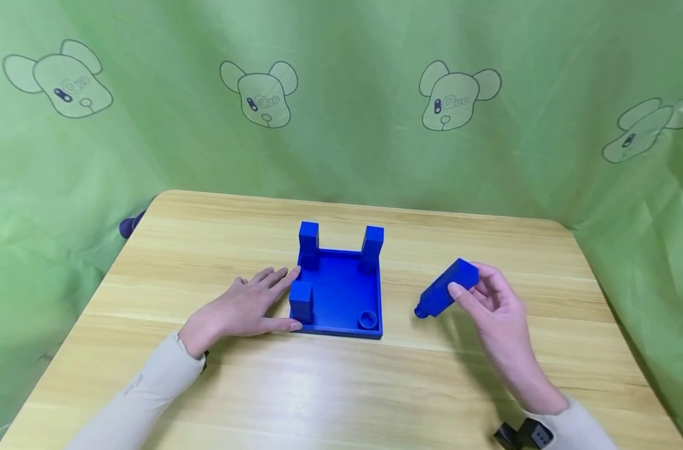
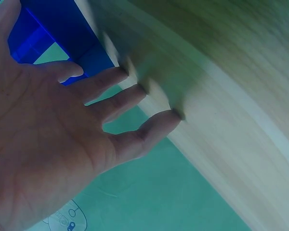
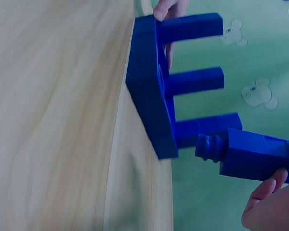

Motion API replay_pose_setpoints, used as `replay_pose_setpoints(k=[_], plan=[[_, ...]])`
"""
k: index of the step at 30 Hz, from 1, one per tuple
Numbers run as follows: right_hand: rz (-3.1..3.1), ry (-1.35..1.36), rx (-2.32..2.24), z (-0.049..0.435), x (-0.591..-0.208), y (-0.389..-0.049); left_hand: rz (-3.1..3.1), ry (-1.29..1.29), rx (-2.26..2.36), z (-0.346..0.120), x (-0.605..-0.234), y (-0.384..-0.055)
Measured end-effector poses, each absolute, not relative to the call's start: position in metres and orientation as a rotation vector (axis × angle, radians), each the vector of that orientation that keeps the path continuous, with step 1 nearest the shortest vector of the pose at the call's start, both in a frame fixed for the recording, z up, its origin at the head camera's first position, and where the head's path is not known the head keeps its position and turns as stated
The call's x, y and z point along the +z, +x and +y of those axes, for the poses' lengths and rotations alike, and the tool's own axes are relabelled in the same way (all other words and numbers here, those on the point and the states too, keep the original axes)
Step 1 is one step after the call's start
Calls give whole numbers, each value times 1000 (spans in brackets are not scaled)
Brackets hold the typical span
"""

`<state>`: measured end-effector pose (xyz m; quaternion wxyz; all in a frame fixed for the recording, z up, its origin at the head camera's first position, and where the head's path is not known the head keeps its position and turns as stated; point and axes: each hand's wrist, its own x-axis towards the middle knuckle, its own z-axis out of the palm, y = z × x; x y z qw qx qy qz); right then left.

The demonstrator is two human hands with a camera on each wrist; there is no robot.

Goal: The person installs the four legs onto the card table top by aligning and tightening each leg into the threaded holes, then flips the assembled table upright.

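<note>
A square blue tray [image 1: 341, 290] with a low rim lies on the table. Upright blue posts rise from three of its corners, among them the near-left post [image 1: 302, 302]. At the near-right corner sits a round threaded socket [image 1: 367, 320]. My left hand [image 1: 251, 306] rests at the tray's left side with fingers spread, its thumb and a fingertip touching the edge. To the right of the tray, my right hand [image 1: 501, 312] holds a loose blue leg [image 1: 448, 286] above the table, tilted. The leg's threaded end [image 3: 211, 147] points down toward the tray and stands apart from it.
The pale wooden table [image 1: 206, 250] has rounded far corners. A green curtain [image 1: 352, 156] printed with bear faces surrounds it. Something dark purple [image 1: 129, 226] shows at the table's far-left edge. A black device [image 1: 529, 433] sits by the right wrist.
</note>
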<state>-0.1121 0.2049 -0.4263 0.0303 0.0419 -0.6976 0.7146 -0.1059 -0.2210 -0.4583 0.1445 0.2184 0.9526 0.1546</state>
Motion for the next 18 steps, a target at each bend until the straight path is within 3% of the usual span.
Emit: replay_pose_setpoints(k=[18], plan=[[-2265,503,2101,163,-429,-102,2751,633,445,-220,-457,-105]])
